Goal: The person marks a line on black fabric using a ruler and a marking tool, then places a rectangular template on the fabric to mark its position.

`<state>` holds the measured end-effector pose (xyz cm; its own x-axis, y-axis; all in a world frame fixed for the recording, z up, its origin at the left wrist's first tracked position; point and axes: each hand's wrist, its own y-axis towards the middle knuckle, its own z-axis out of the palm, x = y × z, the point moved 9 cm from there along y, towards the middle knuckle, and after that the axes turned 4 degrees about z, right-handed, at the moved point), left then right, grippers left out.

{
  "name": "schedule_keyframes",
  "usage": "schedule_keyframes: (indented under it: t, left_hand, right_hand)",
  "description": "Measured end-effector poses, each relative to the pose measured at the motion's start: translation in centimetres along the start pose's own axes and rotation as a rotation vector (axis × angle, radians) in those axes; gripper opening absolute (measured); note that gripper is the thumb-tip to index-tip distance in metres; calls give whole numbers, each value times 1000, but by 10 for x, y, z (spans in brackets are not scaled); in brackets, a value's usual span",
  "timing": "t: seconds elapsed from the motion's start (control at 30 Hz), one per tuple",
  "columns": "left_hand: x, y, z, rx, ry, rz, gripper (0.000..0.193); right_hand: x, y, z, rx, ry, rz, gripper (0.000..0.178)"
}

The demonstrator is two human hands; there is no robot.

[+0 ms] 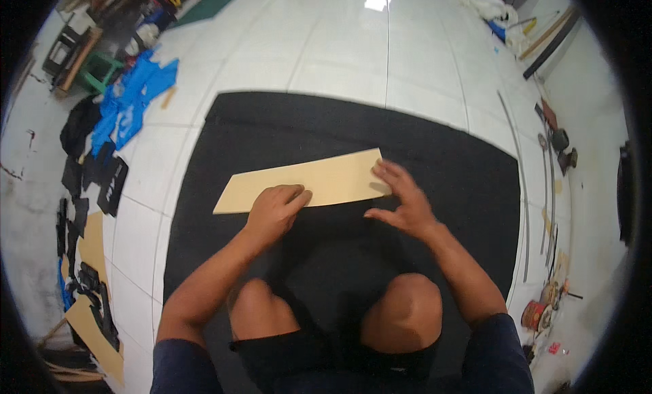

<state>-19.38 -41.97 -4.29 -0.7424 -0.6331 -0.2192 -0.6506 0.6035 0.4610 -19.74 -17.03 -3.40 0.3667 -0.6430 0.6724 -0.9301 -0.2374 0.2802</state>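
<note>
A long strip of tan board (326,175), wider at its right end, lies flat on a black mat (339,248). Over its near edge, left of the middle, my left hand (272,209) is closed, fingers curled and thumb alongside, holding the strip; the undersides of the fingertips are hidden. My right hand (405,202) is open at the strip's right end. Its fingers reach over that end, while the thumb is spread apart below the near edge. Slight blur softens the right fingers.
White floor tiles (339,61) surround the mat. On the left are a blue plastic sheet (136,98), a green stool (102,71) and tan board offcuts (95,339). Along the right wall lie thin metal rods (526,238) and a red spool (533,314). My bent knees (404,306) are near the mat's front.
</note>
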Motion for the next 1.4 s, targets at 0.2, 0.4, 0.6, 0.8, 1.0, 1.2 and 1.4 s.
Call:
schedule_keyframes:
  t: [0.2, 0.4, 0.6, 0.8, 1.0, 1.2, 1.4]
  left_hand:
    - [-14, -165, 178, 699, -163, -27, 40]
    - [-23, -216, 167, 665, -244, -286, 32]
    - [23, -189, 180, 833, -497, -496, 37]
    - [45, -161, 189, 849, -391, -550, 36]
    - [-38, -160, 182, 460, 119, -155, 50]
    - [-45, -210, 208, 494, 42, -227, 58]
    - [-45, -207, 211, 462, 48, -244, 62]
  right_hand:
    - [-109, -163, 182, 357, 81, 325, 37]
    - [-122, -200, 196, 427, 171, 532, 28]
    - [-151, -174, 189, 390, 232, 774, 30]
    - [-185, -157, 203, 350, 230, 1025, 42]
    - [-201, -166, 208, 230, 173, 1024, 49]
    - [-157, -168, 180, 60, -71, 788, 55]
    - [-111, -168, 187, 197, -372, 275, 51]
